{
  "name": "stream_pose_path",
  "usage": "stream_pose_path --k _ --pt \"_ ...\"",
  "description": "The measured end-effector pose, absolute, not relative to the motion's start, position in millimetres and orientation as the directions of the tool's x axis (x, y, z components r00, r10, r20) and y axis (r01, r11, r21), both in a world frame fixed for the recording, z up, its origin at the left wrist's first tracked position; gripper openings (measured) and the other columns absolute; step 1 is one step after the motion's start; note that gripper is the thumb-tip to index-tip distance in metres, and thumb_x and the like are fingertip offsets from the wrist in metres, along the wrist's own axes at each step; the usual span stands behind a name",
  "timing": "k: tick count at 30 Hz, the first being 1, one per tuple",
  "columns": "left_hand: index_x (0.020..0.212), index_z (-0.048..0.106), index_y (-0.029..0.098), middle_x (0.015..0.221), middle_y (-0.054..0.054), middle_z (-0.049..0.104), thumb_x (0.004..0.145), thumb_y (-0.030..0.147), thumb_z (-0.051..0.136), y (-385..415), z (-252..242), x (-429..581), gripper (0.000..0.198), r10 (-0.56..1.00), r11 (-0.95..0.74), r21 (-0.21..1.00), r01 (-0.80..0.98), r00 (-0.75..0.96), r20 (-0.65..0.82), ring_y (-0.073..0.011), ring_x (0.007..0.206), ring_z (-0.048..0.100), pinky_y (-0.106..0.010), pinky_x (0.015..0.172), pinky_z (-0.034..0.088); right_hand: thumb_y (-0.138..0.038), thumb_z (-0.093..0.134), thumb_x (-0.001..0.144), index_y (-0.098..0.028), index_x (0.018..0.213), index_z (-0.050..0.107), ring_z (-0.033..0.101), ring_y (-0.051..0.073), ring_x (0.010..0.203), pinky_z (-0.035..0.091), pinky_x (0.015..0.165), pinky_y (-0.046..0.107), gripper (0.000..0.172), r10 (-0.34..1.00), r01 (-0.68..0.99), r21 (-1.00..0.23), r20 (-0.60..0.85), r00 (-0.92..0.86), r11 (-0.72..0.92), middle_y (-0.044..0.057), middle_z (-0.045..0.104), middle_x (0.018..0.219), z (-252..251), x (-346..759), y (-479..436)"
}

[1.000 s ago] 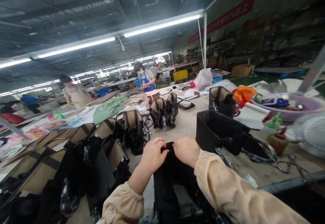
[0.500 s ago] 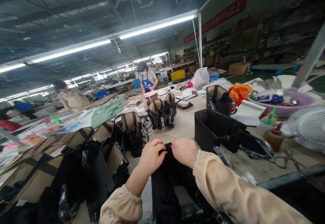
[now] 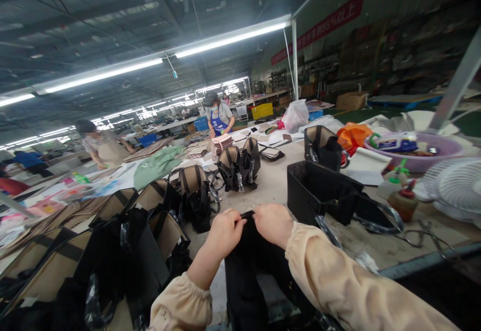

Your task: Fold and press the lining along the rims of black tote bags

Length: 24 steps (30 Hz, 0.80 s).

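Note:
A black paper bag (image 3: 248, 276) stands open in front of me at the near edge of the worktable (image 3: 274, 183). My left hand (image 3: 224, 232) and my right hand (image 3: 274, 223) both pinch the bag's far top rim, fingers curled over it, knuckles almost touching. Cream sleeves with elastic cuffs cover both forearms. The inside of the bag is dark and I cannot see what is in it.
Finished black-and-tan bags (image 3: 143, 221) crowd the left. A black open box (image 3: 319, 191) lies right of my hands, with scissors (image 3: 428, 236), glue bottles (image 3: 400, 198), a white fan (image 3: 454, 186) and a purple basin (image 3: 424, 158) beyond. Two other people (image 3: 218, 113) work at far tables.
My hands have stayed on the bag's rim, with the fingers closing slightly. The view has shifted a little to the right.

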<state>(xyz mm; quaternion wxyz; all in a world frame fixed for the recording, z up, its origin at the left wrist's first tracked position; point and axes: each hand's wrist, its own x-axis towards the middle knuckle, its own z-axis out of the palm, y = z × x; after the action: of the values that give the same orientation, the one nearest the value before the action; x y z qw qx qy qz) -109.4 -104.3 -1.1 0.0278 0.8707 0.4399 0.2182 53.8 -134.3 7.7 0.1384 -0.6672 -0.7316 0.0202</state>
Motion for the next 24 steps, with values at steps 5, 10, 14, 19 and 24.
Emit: stream_pose_path --k 5,10,14,19,24 --pt "0.064 0.059 0.017 0.072 -0.003 0.061 0.084 0.024 0.052 -102.8 -4.8 -112.2 0.022 0.775 -0.616 0.272 0.739 0.506 0.378 -0.0140 0.071 0.058 -0.025 0.067 0.043 -0.032 0.040 0.089 -0.016 0.084 0.069 0.067 0.022 0.080 0.047 0.067 0.027 0.033 0.983 0.974 -0.205 0.170 -0.065 0.099 0.012 0.071 0.084 7.1 53.6 -134.8" --pt "0.061 0.056 0.017 0.068 -0.001 0.058 0.083 0.024 0.053 -103.4 -1.4 -110.2 0.023 0.789 -0.590 0.224 0.776 0.495 0.364 -0.0132 0.067 0.056 -0.024 0.063 0.039 -0.034 0.040 0.089 -0.017 0.085 0.069 0.067 0.021 0.081 0.047 0.067 0.026 0.034 0.985 0.976 -0.198 0.157 -0.064 0.095 0.011 0.071 0.085 9.3 53.6 -136.5" --pt "0.059 0.055 0.017 0.066 -0.001 0.057 0.083 0.023 0.052 -103.3 -0.5 -107.2 0.024 0.801 -0.565 0.207 0.798 0.472 0.368 -0.0128 0.065 0.055 -0.024 0.062 0.038 -0.035 0.038 0.090 -0.018 0.086 0.069 0.066 0.020 0.082 0.047 0.069 0.026 0.035 0.986 0.975 -0.200 0.155 -0.068 0.099 0.010 0.071 0.086 10.3 53.7 -137.1" --pt "0.058 0.055 0.017 0.065 0.000 0.056 0.082 0.024 0.053 -102.9 -2.2 -104.9 0.025 0.812 -0.540 0.194 0.819 0.445 0.379 -0.0125 0.063 0.054 -0.024 0.060 0.036 -0.035 0.038 0.091 -0.018 0.086 0.069 0.066 0.021 0.081 0.047 0.068 0.028 0.036 0.986 0.976 -0.200 0.154 -0.061 0.092 0.011 0.071 0.086 9.8 52.7 -136.5" --pt "0.057 0.056 0.017 0.064 0.000 0.056 0.081 0.026 0.054 -102.3 -3.5 -102.5 0.025 0.831 -0.502 0.206 0.840 0.403 0.383 -0.0124 0.062 0.053 -0.024 0.059 0.034 -0.033 0.037 0.091 -0.018 0.085 0.069 0.066 0.023 0.081 0.047 0.067 0.029 0.036 0.986 0.975 -0.208 0.163 -0.044 0.078 0.011 0.071 0.085 8.7 51.4 -136.4"
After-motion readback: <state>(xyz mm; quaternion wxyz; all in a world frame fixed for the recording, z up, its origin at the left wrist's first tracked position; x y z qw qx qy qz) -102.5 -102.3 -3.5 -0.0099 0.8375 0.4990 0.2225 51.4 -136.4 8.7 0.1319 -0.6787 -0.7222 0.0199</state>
